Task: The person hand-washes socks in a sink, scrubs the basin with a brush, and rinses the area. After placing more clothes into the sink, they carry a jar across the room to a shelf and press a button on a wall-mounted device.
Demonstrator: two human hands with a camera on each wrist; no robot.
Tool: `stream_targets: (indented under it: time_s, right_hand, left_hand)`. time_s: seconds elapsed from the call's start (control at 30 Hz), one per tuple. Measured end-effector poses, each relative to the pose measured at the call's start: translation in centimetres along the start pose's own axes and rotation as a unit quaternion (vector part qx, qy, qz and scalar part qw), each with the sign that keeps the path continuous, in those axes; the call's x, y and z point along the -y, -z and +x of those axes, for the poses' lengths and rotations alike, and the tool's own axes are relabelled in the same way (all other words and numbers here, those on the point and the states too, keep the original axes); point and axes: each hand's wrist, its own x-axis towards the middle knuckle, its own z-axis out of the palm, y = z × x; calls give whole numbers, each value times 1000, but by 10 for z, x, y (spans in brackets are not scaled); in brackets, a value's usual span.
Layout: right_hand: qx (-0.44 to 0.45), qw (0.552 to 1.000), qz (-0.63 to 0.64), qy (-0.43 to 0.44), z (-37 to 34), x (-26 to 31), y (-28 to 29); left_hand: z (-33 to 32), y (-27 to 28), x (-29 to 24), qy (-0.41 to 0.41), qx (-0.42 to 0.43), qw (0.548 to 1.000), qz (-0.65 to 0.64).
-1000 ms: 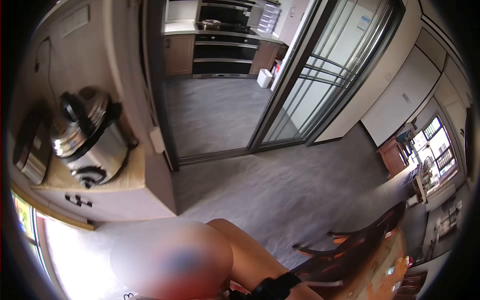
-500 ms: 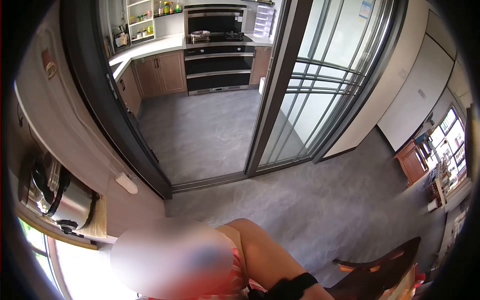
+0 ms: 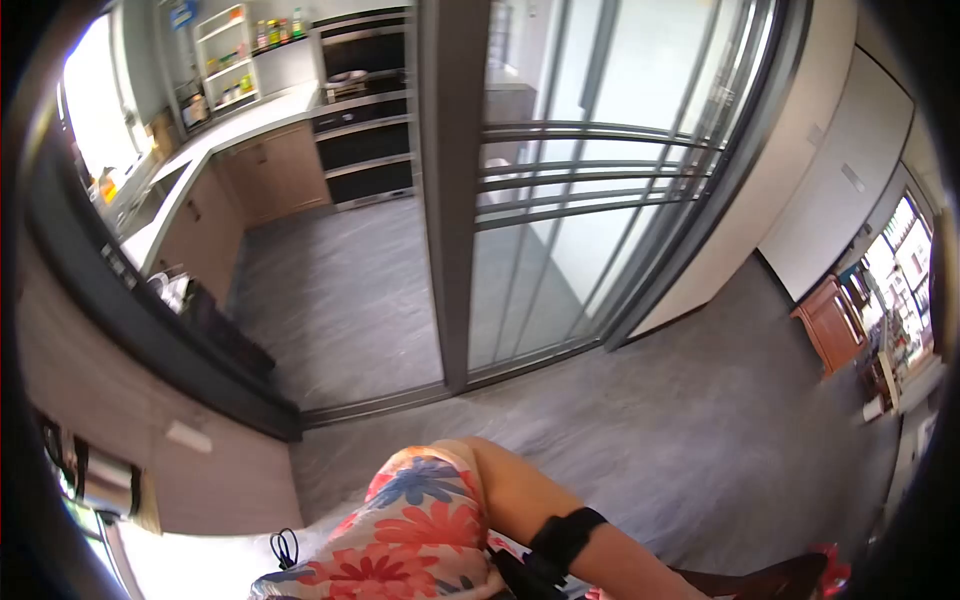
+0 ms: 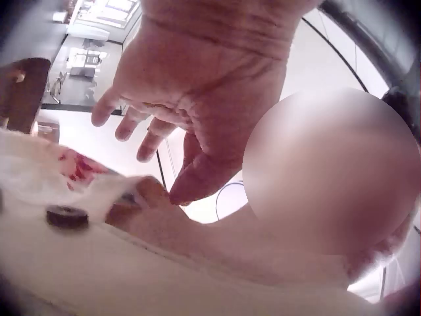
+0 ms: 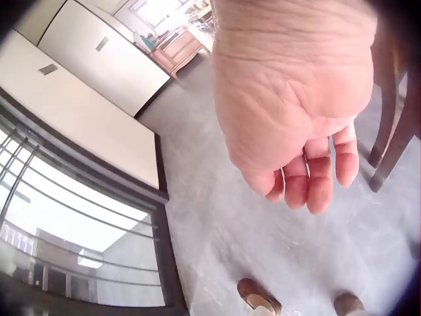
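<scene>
My left hand (image 4: 204, 99) shows in the left wrist view with loosely bent fingers and the thumb pointing down, nothing held. Pale floral cloth (image 4: 82, 168) lies beneath it, and a blurred round patch covers the area to its right. In the right wrist view my right hand (image 5: 296, 112) hangs over the grey floor with relaxed fingers and holds nothing. The head view shows a bare arm (image 3: 540, 490) with a black strap (image 3: 567, 537) beside a floral garment (image 3: 410, 530); both hands are out of sight there.
A dark-framed sliding glass door (image 3: 590, 190) stands beside a doorway into a kitchen with a counter (image 3: 215, 140) and a built-in stove (image 3: 365, 115). A cabinet (image 3: 225, 480) is at lower left. Chair legs (image 5: 388, 131) and shoes (image 5: 260, 296) show in the right wrist view.
The head view has turned left and come nearer the kitchen doorway. More of the counter and a window now show, while the cooker on the left cabinet has slid toward the lower left edge.
</scene>
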Motion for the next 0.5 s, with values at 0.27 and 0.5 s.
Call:
stream_targets:
  time_s: [0.27, 0.5]
  right_hand:
    - [-56, 814, 374, -441, -56, 127, 82]
    - [-68, 795, 345, -495, 16, 73, 95]
  left_hand:
    - [-123, 213, 99, 456, -71, 887, -12]
    - [-234, 312, 259, 679, -175, 712, -38]
